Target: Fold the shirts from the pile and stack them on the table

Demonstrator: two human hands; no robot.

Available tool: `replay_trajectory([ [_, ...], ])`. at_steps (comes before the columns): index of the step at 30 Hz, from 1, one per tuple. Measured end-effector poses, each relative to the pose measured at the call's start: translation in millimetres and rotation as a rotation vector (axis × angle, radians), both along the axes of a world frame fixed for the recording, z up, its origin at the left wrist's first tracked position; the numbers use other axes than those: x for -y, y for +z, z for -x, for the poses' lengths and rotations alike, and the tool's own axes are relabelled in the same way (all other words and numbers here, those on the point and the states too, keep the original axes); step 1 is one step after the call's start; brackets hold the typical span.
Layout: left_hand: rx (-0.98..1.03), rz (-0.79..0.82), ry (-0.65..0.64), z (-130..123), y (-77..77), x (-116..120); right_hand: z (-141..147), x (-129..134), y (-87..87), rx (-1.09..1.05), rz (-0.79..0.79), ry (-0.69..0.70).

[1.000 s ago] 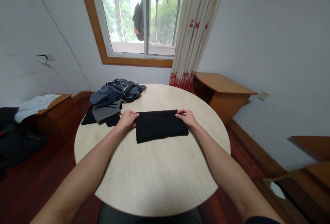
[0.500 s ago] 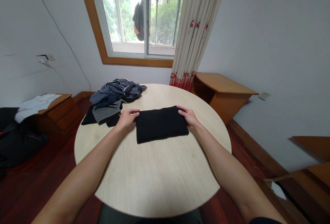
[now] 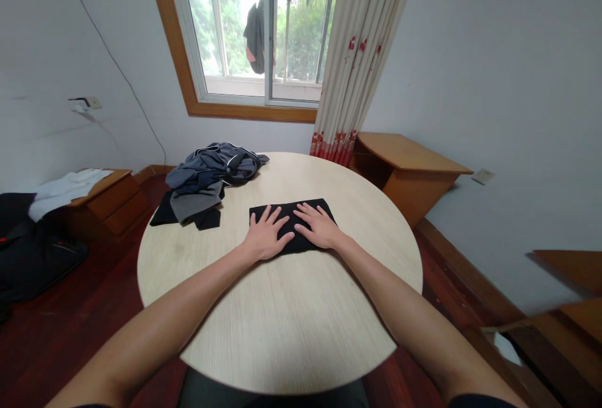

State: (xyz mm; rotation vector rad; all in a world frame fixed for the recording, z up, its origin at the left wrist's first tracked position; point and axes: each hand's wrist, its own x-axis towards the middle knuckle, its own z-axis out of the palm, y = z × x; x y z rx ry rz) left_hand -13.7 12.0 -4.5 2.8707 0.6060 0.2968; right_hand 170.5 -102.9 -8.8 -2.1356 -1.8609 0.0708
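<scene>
A black garment, folded into a flat rectangle, lies on the round pale wood table. What kind of garment it is cannot be made out. My left hand rests flat on its left part with fingers spread. On the right part lies my right hand, palm down and also spread. Both hands cover much of the cloth; its far edge and corners show beyond the fingers.
A heap of grey and dark blue clothes sits at the table's far left, with black cloth under it. Behind the table are a curtain and a window. A wooden desk stands at the right, a low drawer cabinet at the left.
My hands have let go of the garment's left and right edges and moved inward onto its top, fingers now spread. The garment lies flat on the table, in nearly the same place.
</scene>
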Motion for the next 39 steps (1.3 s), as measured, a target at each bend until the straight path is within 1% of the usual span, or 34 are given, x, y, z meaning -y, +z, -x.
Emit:
replay_trajectory([
  [3,-0.055,0.025,0.034,4.0,-5.2,-7.1,-5.5,-2.3,-5.3,-0.001,0.042,-0.044],
  [7,-0.063,0.077,0.059,11.4,-5.9,-17.6,-25.0,-3.1,-9.3,-0.041,0.049,-0.091],
  [13,-0.082,0.102,0.111,14.9,-4.0,-27.7,-63.1,6.3,-20.7,-0.134,0.079,-0.278],
  [15,-0.079,0.088,0.159,15.8,-2.3,-29.8,-70.4,10.9,-21.4,-0.148,0.066,-0.313],
  [17,-0.039,0.032,0.192,16.1,-0.4,-26.0,-70.8,14.1,-18.1,-0.135,0.013,-0.346],
  [18,-0.005,-0.003,0.181,15.7,0.2,-21.4,-67.9,15.0,-15.1,-0.114,-0.031,-0.357],
  [19,0.027,-0.034,0.143,14.8,0.4,-15.0,-63.1,15.4,-11.4,-0.088,-0.082,-0.357],
  [20,0.054,-0.057,0.081,13.6,0.1,-7.6,-56.5,15.4,-7.6,-0.062,-0.126,-0.337],
  [22,0.059,-0.079,-0.071,10.4,-2.4,7.4,-40.2,14.2,-1.1,-0.031,-0.160,-0.241],
  [24,0.031,-0.098,-0.171,7.4,-6.7,17.1,-24.4,12.0,1.8,-0.029,-0.110,-0.128],
  [26,0.015,-0.124,-0.196,5.9,-11.1,17.2,-14.5,10.1,0.8,-0.030,-0.036,-0.061],
  [29,-0.001,-0.139,-0.175,8.1,-14.8,0.7,-14.6,10.2,-3.7,-0.021,0.032,-0.064],
  [32,-0.053,-0.122,-0.141,14.6,-14.7,-25.3,-24.0,14.4,-5.7,-0.015,0.056,-0.098],
  [34,-0.091,-0.097,-0.101,19.4,-13.9,-43.1,-27.8,18.0,-4.0,-0.007,0.056,-0.117],
  [37,-0.122,-0.064,-0.001,24.4,-13.6,-66.8,-23.8,22.1,2.1,0.039,0.014,-0.110],
  [39,-0.121,-0.059,0.103,25.7,-14.0,-78.6,-15.9,22.5,6.1,0.076,-0.030,-0.038],
])
